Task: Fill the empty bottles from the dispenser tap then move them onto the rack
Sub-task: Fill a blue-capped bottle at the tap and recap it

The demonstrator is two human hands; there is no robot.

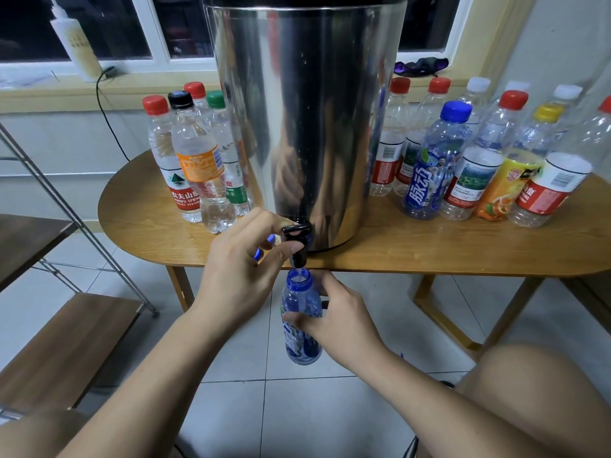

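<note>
Left hand (pixel 241 262) higher, right hand (pixel 335 320) lower, fingers (pixel 261 221) curled

The dispenser (pixel 297 110) at 12 o'clock loses its top to the upper edge. Its body hides the back of the desk (pixel 429 246) and parts of the bottles (pixel 395 137) standing close on either side. The left hand (pixel 241 262) covers the tap's (pixel 297 231) left side; slivers of something blue show between its fingers (pixel 264 219), too little to name. The right hand (pixel 334 319) wraps the middle of the blue bottle (pixel 299 285), so its water level cannot be told. At 9 o'clock the rack (pixel 66 342) runs off the left edge. At 3 o'clock a red-capped bottle (pixel 600 133) is cut by the right edge. At 11 o'clock a pump bottle (pixel 77 44) loses its head to the top edge. Small label print is unreadable.
</note>
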